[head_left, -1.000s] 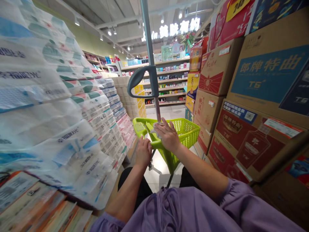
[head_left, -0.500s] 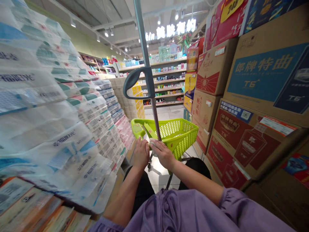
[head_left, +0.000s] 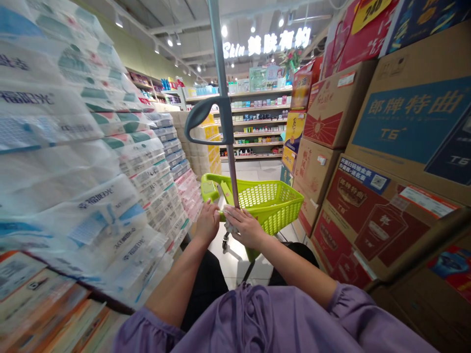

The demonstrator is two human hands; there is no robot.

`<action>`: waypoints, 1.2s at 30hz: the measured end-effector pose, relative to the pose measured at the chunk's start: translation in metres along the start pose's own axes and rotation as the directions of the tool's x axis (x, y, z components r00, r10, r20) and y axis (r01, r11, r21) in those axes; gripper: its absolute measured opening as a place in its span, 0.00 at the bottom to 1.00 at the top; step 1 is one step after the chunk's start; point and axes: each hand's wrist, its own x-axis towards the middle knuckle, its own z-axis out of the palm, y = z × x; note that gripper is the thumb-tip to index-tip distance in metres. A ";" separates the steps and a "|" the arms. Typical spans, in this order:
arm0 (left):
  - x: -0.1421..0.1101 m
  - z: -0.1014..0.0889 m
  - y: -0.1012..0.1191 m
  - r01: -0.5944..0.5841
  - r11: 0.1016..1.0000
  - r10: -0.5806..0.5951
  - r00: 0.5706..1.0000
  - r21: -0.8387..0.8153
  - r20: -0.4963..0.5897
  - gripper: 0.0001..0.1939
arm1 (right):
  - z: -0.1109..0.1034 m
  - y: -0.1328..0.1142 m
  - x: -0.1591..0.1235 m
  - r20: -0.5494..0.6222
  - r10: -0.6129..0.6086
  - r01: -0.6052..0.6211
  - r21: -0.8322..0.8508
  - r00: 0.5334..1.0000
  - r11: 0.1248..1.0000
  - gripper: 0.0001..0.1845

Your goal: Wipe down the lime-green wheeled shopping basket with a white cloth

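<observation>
A lime-green plastic shopping basket (head_left: pixel 270 203) on a wheeled frame stands just ahead of me, with a grey pole (head_left: pixel 222 98) rising from it to a curved hook handle (head_left: pixel 200 115). My left hand (head_left: pixel 208 223) is closed around the basket's green handle bar (head_left: pixel 221 215). My right hand (head_left: pixel 245 228) sits beside it, close to the pole, with a crumpled white tissue (head_left: pixel 228 215) pressed under its fingers against the bar. The tissue is partly hidden by that hand.
Plastic-wrapped tissue bales (head_left: pixel 62 162) are stacked high along the left. Cardboard liquor cartons (head_left: pixel 405 127) tower on the right. Between them a white tiled floor (head_left: pixel 235 260) leads to store shelves (head_left: pixel 253 127) of small products under a lit sign.
My right hand has moved back from the basket's rim to the handle bar beside my left hand, taking the white tissue with it. The basket now sits a little more level.
</observation>
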 end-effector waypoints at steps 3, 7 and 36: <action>-0.001 0.000 -0.002 0.010 1.000 -0.010 1.000 -0.015 -0.001 0.15 | 0.000 0.004 -0.003 -0.001 -0.056 0.056 -0.016 0.998 0.998 0.34; -0.003 0.003 -0.007 0.014 0.999 -0.014 1.000 -0.033 -0.024 0.16 | 0.013 0.009 -0.017 -0.054 -0.115 0.112 -0.054 0.992 0.992 0.28; -0.029 0.010 0.005 -0.089 0.960 0.072 0.995 0.267 0.072 0.28 | 0.036 0.017 -0.028 0.000 -0.082 0.082 -0.053 0.997 0.995 0.23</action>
